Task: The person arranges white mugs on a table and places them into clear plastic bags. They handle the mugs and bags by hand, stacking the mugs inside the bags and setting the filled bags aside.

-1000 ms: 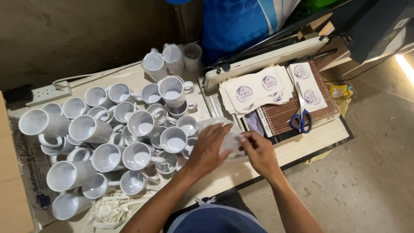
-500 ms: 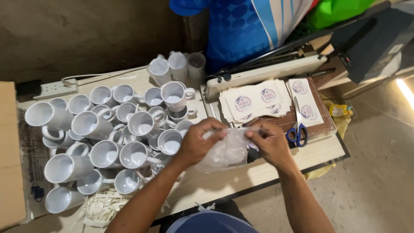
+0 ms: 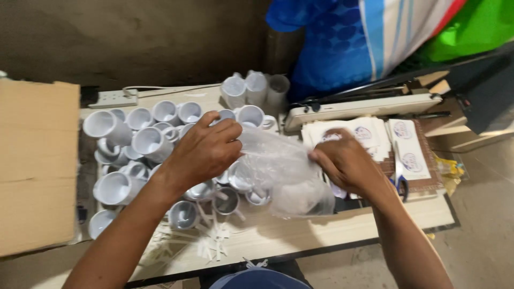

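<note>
Since half a second ago we have lifted the clear plastic bag higher above the table and spread it wider. Our left hand pinches its left edge with curled fingers, over the white mugs; our right hand grips the right edge, above the printed sheets. Bare tabletop lies open along the near edge, below the bag.

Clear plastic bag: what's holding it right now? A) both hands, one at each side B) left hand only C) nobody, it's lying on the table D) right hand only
A: the left hand grips one side of the clear plastic bag and the right hand grips the other, raised above the white mugs.
</note>
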